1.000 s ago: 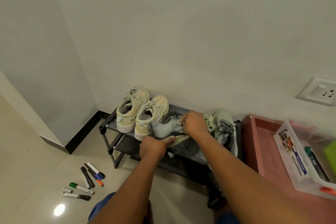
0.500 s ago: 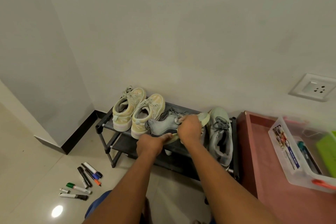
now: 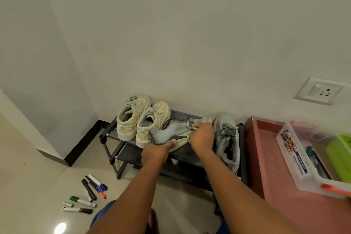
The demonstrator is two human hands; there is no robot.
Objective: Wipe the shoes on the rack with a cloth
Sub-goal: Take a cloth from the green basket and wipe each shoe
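A black two-tier shoe rack (image 3: 112,136) stands against the wall. Two cream sneakers (image 3: 133,116) sit on its left end. My left hand (image 3: 156,153) grips the heel end of a grey shoe (image 3: 171,132), holding it on its side over the rack's middle. My right hand (image 3: 202,137) presses a pale cloth (image 3: 206,119) bunched in its fingers against that shoe's laces. A second grey shoe (image 3: 227,138) rests on the rack's right end.
Several marker pens (image 3: 89,192) lie scattered on the tiled floor at the lower left. A pinkish-red table (image 3: 296,213) stands to the right with a clear plastic box (image 3: 303,165) of pens on it. A wall socket (image 3: 321,91) is above.
My right hand with the cloth has slid along the grey shoe, from its upper middle towards the front. The left hand keeps its grip on the heel.
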